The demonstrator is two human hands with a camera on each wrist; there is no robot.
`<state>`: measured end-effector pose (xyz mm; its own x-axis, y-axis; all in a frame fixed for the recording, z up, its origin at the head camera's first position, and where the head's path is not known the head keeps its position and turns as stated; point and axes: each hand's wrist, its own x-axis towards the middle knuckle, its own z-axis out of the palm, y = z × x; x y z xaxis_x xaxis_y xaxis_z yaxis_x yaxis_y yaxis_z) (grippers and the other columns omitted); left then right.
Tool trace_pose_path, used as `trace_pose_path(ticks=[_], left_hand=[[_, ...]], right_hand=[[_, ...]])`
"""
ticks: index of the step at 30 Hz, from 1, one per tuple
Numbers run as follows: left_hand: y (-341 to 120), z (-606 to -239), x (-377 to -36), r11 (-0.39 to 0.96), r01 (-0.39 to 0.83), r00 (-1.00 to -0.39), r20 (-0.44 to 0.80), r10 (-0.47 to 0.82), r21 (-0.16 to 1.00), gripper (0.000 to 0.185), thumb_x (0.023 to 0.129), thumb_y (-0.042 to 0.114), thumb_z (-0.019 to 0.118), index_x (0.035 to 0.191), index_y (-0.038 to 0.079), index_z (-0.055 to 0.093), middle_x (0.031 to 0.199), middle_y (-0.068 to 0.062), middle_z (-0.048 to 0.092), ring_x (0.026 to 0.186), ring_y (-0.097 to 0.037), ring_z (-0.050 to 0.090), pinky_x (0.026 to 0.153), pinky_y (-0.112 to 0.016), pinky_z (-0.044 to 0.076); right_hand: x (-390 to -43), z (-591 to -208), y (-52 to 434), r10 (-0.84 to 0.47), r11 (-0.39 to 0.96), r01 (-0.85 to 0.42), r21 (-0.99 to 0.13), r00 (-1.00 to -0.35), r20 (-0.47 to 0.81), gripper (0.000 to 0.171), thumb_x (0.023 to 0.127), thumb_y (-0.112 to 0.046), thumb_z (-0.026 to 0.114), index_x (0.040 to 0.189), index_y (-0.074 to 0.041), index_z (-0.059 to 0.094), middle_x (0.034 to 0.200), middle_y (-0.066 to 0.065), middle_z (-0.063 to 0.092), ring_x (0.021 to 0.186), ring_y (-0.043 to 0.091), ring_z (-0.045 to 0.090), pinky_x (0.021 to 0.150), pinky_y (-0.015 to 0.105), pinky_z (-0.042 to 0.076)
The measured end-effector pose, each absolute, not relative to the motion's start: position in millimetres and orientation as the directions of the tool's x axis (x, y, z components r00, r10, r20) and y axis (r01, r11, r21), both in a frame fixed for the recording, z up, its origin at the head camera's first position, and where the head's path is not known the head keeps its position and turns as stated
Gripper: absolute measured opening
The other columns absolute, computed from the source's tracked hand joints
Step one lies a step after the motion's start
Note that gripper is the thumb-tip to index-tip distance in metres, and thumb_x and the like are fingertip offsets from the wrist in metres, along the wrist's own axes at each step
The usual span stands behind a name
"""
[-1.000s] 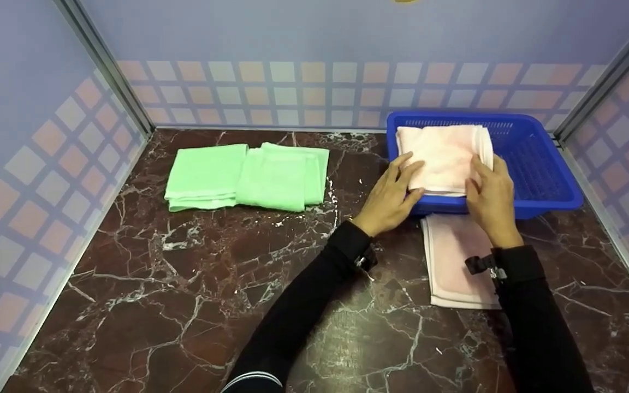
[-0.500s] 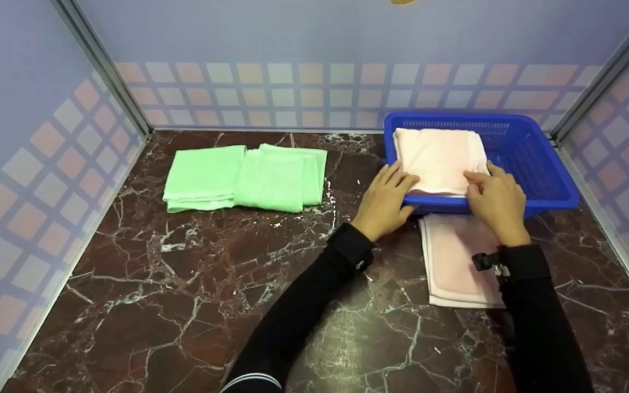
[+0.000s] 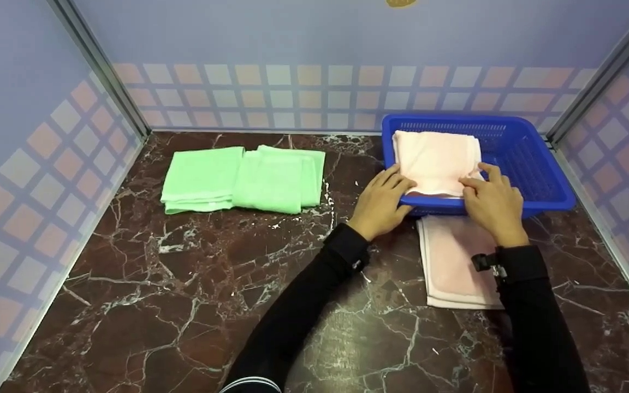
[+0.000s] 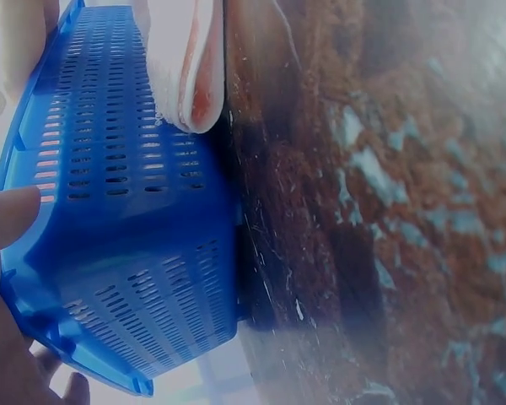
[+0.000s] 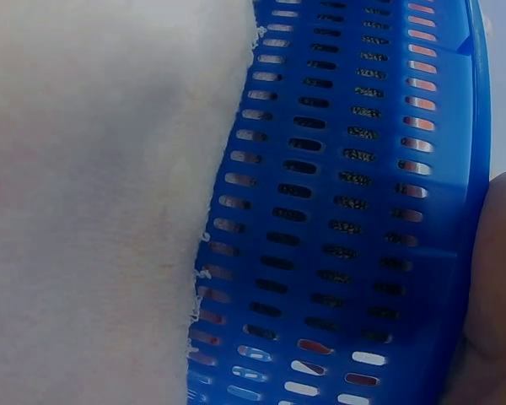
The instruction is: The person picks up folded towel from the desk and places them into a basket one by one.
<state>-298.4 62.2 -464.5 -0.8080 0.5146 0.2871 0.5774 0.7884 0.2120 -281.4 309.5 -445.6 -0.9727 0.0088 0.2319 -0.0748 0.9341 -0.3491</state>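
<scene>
A pale pink folded towel (image 3: 438, 161) lies in the left part of the blue basket (image 3: 541, 174). My right hand (image 3: 493, 207) pinches its front right corner between thumb and fingers, and the cloth puckers there. At the basket's front left corner, my left hand (image 3: 378, 207) grips the rim: the fingers reach over it beside the towel, and the thumb (image 4: 17, 215) lies on the outer wall in the left wrist view. Part of my right hand (image 5: 499, 287) shows past the rim in the right wrist view.
A second folded pink towel (image 3: 459, 267) lies on the dark marbled table (image 3: 183, 327) just in front of the basket. Two folded green towels (image 3: 202, 177) overlap at the back left. Patterned panels (image 3: 292, 93) enclose the back and sides.
My right hand has shifted slightly right and lower at the towel's corner. The towel has sunk a little deeper into the basket, and my left hand has slid down to the rim.
</scene>
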Motion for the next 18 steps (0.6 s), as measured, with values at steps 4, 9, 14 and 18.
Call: trace_pose_path(ticks=[4, 9, 14, 18], left_hand=[[61.3, -465.5, -298.1, 0.781, 0.584, -0.803, 0.297, 0.516, 0.221, 0.044, 0.100, 0.039, 0.062, 0.141, 0.024, 0.061, 0.151, 0.003, 0.056, 0.157, -0.018, 0.028, 0.130, -0.029, 0.016], [60.2, -465.7, -298.1, 0.776, 0.587, -0.804, 0.285, 0.523, 0.230, 0.044, 0.101, 0.038, 0.061, 0.143, 0.023, 0.060, 0.152, 0.003, 0.055, 0.158, -0.018, 0.026, 0.130, -0.028, 0.014], [59.9, -465.5, -297.9, 0.772, 0.593, -0.800, 0.276, 0.533, 0.227, 0.045, 0.102, 0.037, 0.060, 0.145, 0.023, 0.058, 0.153, 0.003, 0.054, 0.158, -0.018, 0.025, 0.130, -0.029, 0.015], [59.0, -465.8, -298.5, 0.763, 0.601, -0.795, 0.281, 0.538, 0.240, 0.045, 0.103, 0.036, 0.060, 0.146, 0.023, 0.058, 0.153, 0.002, 0.054, 0.159, -0.019, 0.025, 0.130, -0.029, 0.015]], right_hand=[[-282.1, -446.8, 309.4, 0.002, 0.936, -0.079, -0.343, -0.974, 0.228, 0.047, 0.104, -0.024, 0.037, 0.134, -0.011, 0.071, 0.157, 0.021, 0.044, 0.128, 0.052, 0.048, 0.091, 0.071, 0.040], [-283.1, -448.5, 309.4, 0.006, 0.936, -0.080, -0.343, -0.970, 0.244, 0.046, 0.103, -0.025, 0.039, 0.133, -0.012, 0.071, 0.153, 0.022, 0.046, 0.125, 0.051, 0.050, 0.089, 0.071, 0.041], [-281.3, -448.9, 310.6, 0.002, 0.934, -0.093, -0.345, -0.964, 0.266, 0.045, 0.103, -0.024, 0.040, 0.133, -0.011, 0.071, 0.152, 0.023, 0.046, 0.123, 0.052, 0.051, 0.088, 0.071, 0.042], [-280.6, -448.6, 311.1, -0.006, 0.935, -0.105, -0.340, -0.960, 0.281, 0.044, 0.103, -0.023, 0.041, 0.133, -0.011, 0.071, 0.151, 0.023, 0.047, 0.122, 0.052, 0.051, 0.087, 0.071, 0.042]])
